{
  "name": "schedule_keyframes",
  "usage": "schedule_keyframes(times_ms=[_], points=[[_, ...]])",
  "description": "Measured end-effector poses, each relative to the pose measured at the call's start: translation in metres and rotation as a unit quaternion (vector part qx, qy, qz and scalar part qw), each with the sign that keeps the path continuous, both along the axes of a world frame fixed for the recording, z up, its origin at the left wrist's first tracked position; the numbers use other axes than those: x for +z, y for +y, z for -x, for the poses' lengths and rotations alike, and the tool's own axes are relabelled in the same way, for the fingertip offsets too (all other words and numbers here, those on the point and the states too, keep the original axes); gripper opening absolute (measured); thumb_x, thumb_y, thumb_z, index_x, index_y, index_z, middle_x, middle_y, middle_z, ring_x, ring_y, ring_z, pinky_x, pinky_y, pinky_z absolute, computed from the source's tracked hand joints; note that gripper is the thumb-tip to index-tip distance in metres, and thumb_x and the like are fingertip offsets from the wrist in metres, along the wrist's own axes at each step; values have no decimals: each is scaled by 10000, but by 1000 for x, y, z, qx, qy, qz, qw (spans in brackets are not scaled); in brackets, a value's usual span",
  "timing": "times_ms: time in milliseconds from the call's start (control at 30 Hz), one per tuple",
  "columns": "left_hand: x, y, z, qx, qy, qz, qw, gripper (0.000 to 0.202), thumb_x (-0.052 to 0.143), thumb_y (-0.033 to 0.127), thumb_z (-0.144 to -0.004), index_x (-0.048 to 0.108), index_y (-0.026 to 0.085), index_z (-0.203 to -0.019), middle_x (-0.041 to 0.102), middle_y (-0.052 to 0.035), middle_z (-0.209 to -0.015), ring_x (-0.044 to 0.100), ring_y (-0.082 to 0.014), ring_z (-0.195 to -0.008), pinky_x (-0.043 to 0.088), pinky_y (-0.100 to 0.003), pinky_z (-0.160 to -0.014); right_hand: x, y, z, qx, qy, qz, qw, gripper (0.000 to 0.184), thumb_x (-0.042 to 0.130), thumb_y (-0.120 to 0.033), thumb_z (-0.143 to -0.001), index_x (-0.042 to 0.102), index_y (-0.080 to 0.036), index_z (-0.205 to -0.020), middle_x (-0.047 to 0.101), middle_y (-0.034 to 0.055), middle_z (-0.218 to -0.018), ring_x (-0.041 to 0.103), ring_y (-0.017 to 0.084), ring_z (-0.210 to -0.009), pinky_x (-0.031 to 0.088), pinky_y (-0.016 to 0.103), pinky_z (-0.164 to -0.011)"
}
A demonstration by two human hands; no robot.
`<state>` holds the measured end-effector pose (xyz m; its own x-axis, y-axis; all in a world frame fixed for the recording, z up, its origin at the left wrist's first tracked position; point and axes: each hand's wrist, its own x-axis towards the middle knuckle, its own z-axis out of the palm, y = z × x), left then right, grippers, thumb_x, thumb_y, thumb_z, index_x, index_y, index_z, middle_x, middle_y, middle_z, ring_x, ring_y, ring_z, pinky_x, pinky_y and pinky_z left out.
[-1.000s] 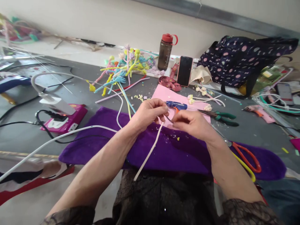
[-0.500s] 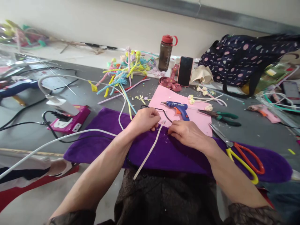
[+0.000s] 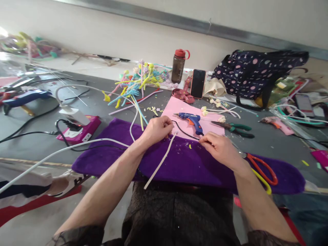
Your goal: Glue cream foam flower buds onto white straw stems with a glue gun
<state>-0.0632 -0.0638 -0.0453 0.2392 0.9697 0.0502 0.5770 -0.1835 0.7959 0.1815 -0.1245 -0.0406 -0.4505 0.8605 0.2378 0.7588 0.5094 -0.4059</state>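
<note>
My left hand (image 3: 159, 130) is closed, its fingertips pinching the top of a white pipe cleaner (image 3: 161, 164). The stem slants down toward my lap across a purple cloth (image 3: 102, 153). A tiny pale tip shows at the pinched end. My right hand (image 3: 217, 147) is apart from the stem, thumb and fingers pressed together beside the black cord of a blue glue gun (image 3: 191, 120). Whatever lies between those fingertips is too small to make out. The glue gun lies on a pink sheet (image 3: 170, 111). A small yellow scrap (image 3: 190, 146) shows over the cloth between my hands.
Green-handled pliers (image 3: 238, 129) and red-and-yellow scissors (image 3: 263, 171) lie right. Coloured pipe cleaners (image 3: 140, 80) are heaped behind, near a bottle (image 3: 178, 66), phone (image 3: 197, 83) and dark patterned bag (image 3: 246, 73). Left are a magenta power strip (image 3: 89, 128) and a white cable (image 3: 64, 153).
My right hand has moved right, away from the stem's top toward the glue gun's cord. My left hand stays at the pipe cleaner. The yellow scrap has appeared, and the view has shifted slightly.
</note>
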Motion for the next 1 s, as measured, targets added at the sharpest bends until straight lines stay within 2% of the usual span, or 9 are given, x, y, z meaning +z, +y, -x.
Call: schedule_keyframes(times_ms=[133, 233, 400, 600, 700, 767, 867, 1000], points=[[4, -4, -4, -9, 11, -30, 999, 133, 492, 259, -723, 594, 182, -757, 623, 34, -544, 587, -91, -462, 423, -174, -484, -26, -13, -9, -52, 4, -22, 998, 49, 539, -201, -833, 584, -198, -853, 623, 24, -830, 589, 170, -777, 421, 273, -690], [5, -4, -4, -4, 15, -39, 999, 139, 488, 273, -732, 590, 183, -758, 622, 34, -545, 589, -94, -464, 418, -174, -477, -36, -13, -3, -60, -21, -46, 997, 72, 548, -250, -833, 577, -189, -859, 622, 39, -828, 590, 181, -769, 425, 282, -684], [4, -3, -5, -13, 26, -36, 999, 129, 486, 264, -731, 587, 186, -750, 625, 33, -550, 591, -94, -459, 420, -176, -486, -35, -8, 6, -59, -94, -70, 991, 108, 482, -239, -872, 568, -177, -854, 608, 60, -825, 587, 191, -778, 417, 293, -695], [3, -1, -3, -10, 28, -28, 999, 126, 491, 247, -712, 599, 187, -734, 625, 36, -540, 584, -94, -454, 423, -188, -514, -39, -10, -2, -88, -27, -64, 994, 101, 469, -241, -880, 531, -181, -828, 602, 34, -796, 588, 169, -747, 418, 271, -683], [2, 0, -1, -1, 33, -34, 999, 135, 489, 256, -716, 604, 190, -745, 619, 37, -528, 582, -97, -468, 417, -191, -525, -31, -10, -1, -105, -3, -70, 992, 96, 454, -220, -885, 526, -190, -829, 598, 31, -784, 583, 166, -726, 413, 273, -674], [1, 0, 0, -3, 41, -42, 998, 143, 487, 262, -720, 609, 193, -752, 619, 37, -531, 580, -97, -483, 409, -190, -526, -21, -6, 5, -75, -11, -60, 995, 84, 460, -198, -879, 533, -190, -838, 598, 35, -803, 581, 167, -746, 411, 271, -676], [0, 0, 1, -4, 55, -55, 997, 155, 485, 271, -725, 615, 194, -759, 622, 33, -545, 573, -98, -501, 397, -189, -525, -7, 5, 21, 20, -64, -42, 997, 105, 468, -154, -868, 566, -186, -891, 602, 46, -860, 578, 163, -794, 408, 259, -686], [0, 0, 1, 1, 62, -67, 996, 156, 488, 266, -730, 620, 191, -764, 615, 31, -541, 557, -96, -503, 381, -189, -519, 0, 21, 35, 97, -168, -37, 980, 187, 467, -112, -856, 610, -189, -949, 605, 46, -828, 570, 148, -744, 384, 243, -624]])
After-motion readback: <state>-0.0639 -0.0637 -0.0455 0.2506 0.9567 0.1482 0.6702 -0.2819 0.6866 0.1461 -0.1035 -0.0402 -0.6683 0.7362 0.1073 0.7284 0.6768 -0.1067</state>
